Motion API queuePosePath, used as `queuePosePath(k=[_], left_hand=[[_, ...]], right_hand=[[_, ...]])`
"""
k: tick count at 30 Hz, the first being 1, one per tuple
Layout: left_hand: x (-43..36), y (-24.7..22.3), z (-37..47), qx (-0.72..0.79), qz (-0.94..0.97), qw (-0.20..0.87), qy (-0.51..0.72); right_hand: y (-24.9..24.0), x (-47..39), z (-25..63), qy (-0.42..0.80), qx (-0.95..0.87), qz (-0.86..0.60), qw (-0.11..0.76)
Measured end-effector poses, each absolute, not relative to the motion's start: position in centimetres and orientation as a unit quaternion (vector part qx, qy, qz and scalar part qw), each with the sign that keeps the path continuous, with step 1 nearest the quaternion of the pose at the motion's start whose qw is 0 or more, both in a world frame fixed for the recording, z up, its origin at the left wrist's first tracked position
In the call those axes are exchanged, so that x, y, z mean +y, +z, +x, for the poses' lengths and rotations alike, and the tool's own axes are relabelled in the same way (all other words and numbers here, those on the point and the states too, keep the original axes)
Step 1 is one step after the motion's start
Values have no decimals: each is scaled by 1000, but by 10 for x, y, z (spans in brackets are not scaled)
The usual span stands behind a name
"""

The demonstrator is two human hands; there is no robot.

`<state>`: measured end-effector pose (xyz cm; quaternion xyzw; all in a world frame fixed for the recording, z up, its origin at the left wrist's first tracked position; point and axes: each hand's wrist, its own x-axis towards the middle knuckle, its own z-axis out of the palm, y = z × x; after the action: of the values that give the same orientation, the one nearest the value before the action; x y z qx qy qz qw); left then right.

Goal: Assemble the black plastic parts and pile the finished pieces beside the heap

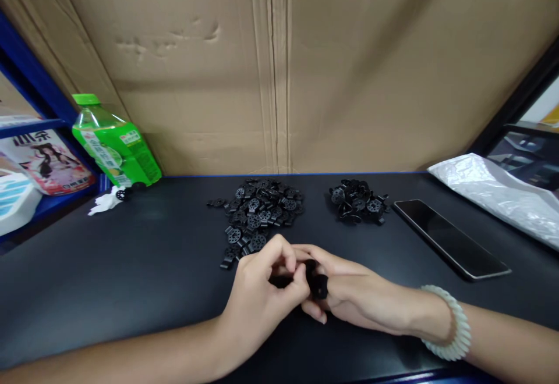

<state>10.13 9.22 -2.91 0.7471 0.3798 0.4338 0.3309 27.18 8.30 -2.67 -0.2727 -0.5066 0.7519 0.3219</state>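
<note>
My two hands meet above the front middle of the dark table [144, 267]. My right hand [356, 291], with a pale beaded bracelet [454, 323] at its wrist, is curled around a small black plastic part [320, 285]. Fingers cover most of that part, so its full shape does not show. My left hand [266, 294] is closed, thumb and forefinger pinched right beside the black part; what lies between their tips is hidden. Just beyond the hands lies a large heap of black perforated disc-shaped clips [262, 212]. A smaller heap of black discs [358, 201] sits to its right.
A phone [449, 238] lies at right, near a silvery plastic bag [502, 192]. At back left, a green bottle [116, 142] leans by crumpled tissue [107, 201] and a printed pouch [48, 160]. Cardboard [196, 81] walls off the back.
</note>
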Motion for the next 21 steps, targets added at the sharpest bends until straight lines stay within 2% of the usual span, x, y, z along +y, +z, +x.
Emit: queuePosePath(k=[3,5,10,13,15,18,21], left_hand=[[94,-29,101,367,696,410,462],[95,-28,100,355,694,418,467],[96,-27,98,347,745,374,429],[96,-28,98,339,774,359,398],[94,-29,98,321,800,342,375],[92,-31,97,297,841,301,338],[90,-33,95,299,870,257,294]], right_hand=[[-20,84,276,697,-579,-294,306],[-14,84,282,601,-668,-331,289],[-2,97,306,197,-811,-449,319],[1,118,328,-36,-793,-496,353],[0,131,341,-131,-770,-527,335],[-2,138,347,-180,-760,-533,326],[-4,128,334,-135,-790,-497,333]])
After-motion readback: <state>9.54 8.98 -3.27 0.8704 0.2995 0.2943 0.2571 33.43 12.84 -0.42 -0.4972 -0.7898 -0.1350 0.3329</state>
